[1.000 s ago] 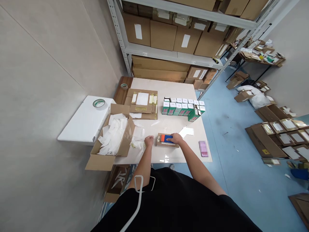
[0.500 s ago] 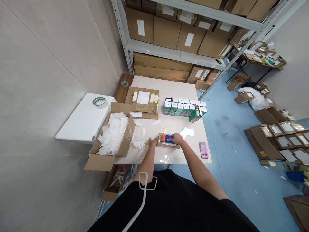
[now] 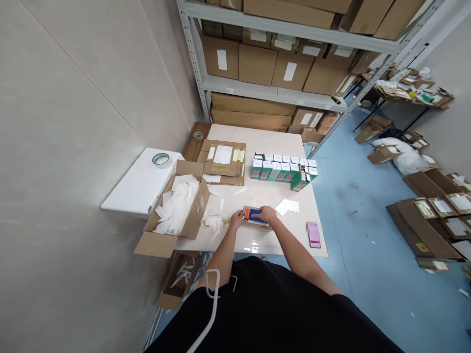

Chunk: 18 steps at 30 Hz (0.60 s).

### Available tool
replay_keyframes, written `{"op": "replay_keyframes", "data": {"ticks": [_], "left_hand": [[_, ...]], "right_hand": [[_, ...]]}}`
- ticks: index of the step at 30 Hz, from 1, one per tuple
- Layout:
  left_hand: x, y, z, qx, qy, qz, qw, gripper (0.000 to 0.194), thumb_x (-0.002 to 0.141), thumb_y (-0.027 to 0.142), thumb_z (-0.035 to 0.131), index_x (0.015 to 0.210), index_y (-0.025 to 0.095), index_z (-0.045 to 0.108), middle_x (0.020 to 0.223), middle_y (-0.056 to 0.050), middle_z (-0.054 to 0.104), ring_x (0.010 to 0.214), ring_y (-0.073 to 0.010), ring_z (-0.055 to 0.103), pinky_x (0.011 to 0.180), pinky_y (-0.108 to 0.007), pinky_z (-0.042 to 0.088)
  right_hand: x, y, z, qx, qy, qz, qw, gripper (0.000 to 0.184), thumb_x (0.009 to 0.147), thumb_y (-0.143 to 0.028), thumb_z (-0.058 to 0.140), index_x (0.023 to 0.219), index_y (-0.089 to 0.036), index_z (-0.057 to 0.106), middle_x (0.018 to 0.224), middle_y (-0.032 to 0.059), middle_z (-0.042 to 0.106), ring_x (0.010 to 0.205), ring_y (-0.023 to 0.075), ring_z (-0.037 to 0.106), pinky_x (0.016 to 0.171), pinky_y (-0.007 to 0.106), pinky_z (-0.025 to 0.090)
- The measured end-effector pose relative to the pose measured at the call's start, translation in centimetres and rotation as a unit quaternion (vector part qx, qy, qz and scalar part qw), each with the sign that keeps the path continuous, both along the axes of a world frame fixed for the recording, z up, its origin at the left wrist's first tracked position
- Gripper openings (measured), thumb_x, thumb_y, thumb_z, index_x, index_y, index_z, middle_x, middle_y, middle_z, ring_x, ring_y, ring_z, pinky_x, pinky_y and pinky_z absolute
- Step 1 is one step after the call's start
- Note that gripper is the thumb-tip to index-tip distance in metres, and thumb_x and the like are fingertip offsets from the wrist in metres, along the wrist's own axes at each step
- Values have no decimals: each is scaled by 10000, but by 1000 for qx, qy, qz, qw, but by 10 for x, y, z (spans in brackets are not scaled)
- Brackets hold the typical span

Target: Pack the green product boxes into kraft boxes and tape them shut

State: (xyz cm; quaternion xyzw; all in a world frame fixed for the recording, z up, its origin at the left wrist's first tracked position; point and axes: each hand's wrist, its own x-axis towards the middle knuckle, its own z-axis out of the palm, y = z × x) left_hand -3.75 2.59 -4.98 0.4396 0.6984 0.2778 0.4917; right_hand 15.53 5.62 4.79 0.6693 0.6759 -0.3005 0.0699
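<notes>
A small cardboard box [image 3: 260, 226] lies on the table near its front edge. My right hand [image 3: 268, 214] is closed on a blue tool with an orange end [image 3: 253, 214], which rests on top of the box; its exact kind is too small to tell. At the left end of the same box, my left hand [image 3: 236, 219] grips the edge, fingers bent around it. White paper pieces [image 3: 288, 206] lie just beyond my right hand. Clear and yellowish tape scraps [image 3: 215, 220] lie left of my left hand.
An open carton of white paper strips [image 3: 200, 208] stands at the left. Flattened cardboard [image 3: 222, 169] and a row of green-and-white boxes [image 3: 281, 170] lie farther back. A tape roll [image 3: 161, 159] sits on a white surface; a purple item [image 3: 314, 234] lies right. Shelving [image 3: 265, 90] holds cartons behind.
My left hand went from a closed fist beside the box to the box's left end and took hold there. The right hand keeps the blue tool on the box.
</notes>
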Motion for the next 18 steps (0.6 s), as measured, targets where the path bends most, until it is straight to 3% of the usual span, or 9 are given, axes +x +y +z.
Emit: {"op": "replay_keyframes", "data": {"ticks": [5, 10, 18], "left_hand": [[4, -1, 3, -29, 62, -10, 998, 444, 954, 523, 584, 1227, 206, 733, 1253, -135, 759, 1180, -292, 695, 986, -353, 496], [10, -1, 5, -55, 100, -32, 993, 392, 1031, 453, 478, 1256, 249, 726, 1253, -105, 762, 1149, -283, 694, 941, -332, 493], [11, 2, 8, -69, 122, -51, 989, 406, 1057, 443, 437, 1272, 241, 716, 1237, -113, 763, 1132, -301, 702, 933, -352, 505]], "right_hand": [[22, 5, 8, -14, -16, -4, 1000, 640, 680, -770, 800, 938, -185, 791, 1028, 179, 784, 924, 311, 739, 677, 316, 496], [56, -6, 14, -42, -39, -38, 998, 604, 726, -735, 789, 971, -182, 773, 1028, 128, 788, 938, 275, 747, 678, 280, 495], [46, -5, 19, -56, -61, -66, 994, 615, 739, -659, 820, 1095, -164, 740, 1120, 145, 776, 1009, 277, 747, 698, 271, 508]]}}
